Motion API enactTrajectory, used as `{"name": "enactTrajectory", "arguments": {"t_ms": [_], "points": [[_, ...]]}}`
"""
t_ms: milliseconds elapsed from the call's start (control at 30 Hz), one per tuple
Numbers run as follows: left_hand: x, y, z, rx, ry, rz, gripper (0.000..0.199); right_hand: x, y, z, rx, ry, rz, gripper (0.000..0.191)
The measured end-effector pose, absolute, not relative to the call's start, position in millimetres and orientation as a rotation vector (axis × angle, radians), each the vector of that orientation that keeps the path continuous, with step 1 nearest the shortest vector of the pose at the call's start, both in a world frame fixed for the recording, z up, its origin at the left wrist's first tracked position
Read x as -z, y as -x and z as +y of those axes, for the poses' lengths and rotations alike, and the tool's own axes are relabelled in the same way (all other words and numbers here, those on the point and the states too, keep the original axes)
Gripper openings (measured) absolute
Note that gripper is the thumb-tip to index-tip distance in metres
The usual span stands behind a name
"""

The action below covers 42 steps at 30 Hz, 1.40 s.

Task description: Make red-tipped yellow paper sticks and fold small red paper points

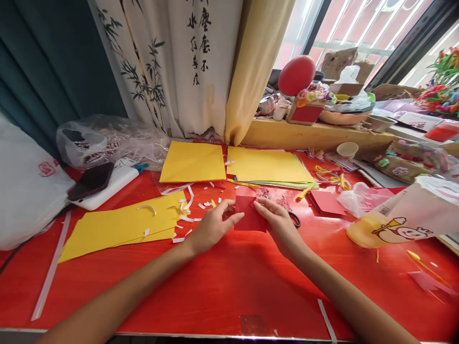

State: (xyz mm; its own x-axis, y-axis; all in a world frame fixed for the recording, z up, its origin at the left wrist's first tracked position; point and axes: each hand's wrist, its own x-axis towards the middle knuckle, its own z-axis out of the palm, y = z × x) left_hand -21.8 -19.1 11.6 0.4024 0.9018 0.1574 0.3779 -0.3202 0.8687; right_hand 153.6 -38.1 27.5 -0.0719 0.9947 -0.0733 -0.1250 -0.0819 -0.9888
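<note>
A small square of red paper (249, 217) is held up over the middle of the red table. My left hand (214, 224) has its fingers behind the left edge of the square, with the thumb in front. At the upper right edge, my right hand (278, 222) pinches the paper between thumb and fingers. Black scissors (294, 220) lie partly hidden behind my right hand. More red paper squares (328, 203) rest to the right, and white paper scraps (186, 220) are scattered to the left.
Yellow sheets (122, 224) lie on the left, with two yellow stacks (193, 162) at the back. A black phone (91, 181) rests on a white box. On the right a drink cup (398, 215) leans over the table. Crowded things, including a red balloon (297, 75), fill the sill.
</note>
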Motion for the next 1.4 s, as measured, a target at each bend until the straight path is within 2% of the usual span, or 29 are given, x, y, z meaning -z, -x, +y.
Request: {"name": "enactTrajectory", "arguments": {"t_ms": [133, 200, 333, 533, 733, 867, 1033, 1133, 1267, 1400], "points": [[-14, 20, -23, -0.949, -1.708, 1.136, 0.029, -28, -150, -41, -1.457, 1.169, -1.131, 0.040], [-14, 22, -21, -0.999, -1.661, 1.192, 0.032, -28, -151, -40, -1.488, 1.148, -1.140, 0.043], [-15, 24, -20, -1.014, -1.696, 1.253, 0.044, -28, -154, -38, -1.519, 1.073, -1.175, 0.036], [-11, 26, -22, -1.021, -2.264, 1.155, 0.039, -31, -155, -39, -1.598, 1.088, -1.147, 0.037], [-8, 25, -26, -0.926, -2.736, 1.119, 0.051, -28, -153, -40, -1.655, 1.029, -1.138, 0.037], [-15, 24, -32, -0.784, -2.650, 1.102, 0.063, -26, -152, -41, -1.640, 1.029, -1.179, 0.037], [-17, 23, -36, -0.709, -2.604, 1.124, 0.069, -31, -146, -45, -1.631, 1.037, -1.245, 0.040], [-16, 23, -36, -0.678, -2.614, 1.160, 0.071, -33, -144, -47, -1.573, 1.067, -1.296, 0.036], [-19, 22, -37, -0.728, -2.451, 1.087, 0.064, -29, -145, -45, -1.470, 1.117, -1.309, 0.028], [-27, 20, -34, -0.856, -1.998, 1.094, 0.052, -22, -147, -43, -1.418, 1.140, -1.386, 0.029]]}}
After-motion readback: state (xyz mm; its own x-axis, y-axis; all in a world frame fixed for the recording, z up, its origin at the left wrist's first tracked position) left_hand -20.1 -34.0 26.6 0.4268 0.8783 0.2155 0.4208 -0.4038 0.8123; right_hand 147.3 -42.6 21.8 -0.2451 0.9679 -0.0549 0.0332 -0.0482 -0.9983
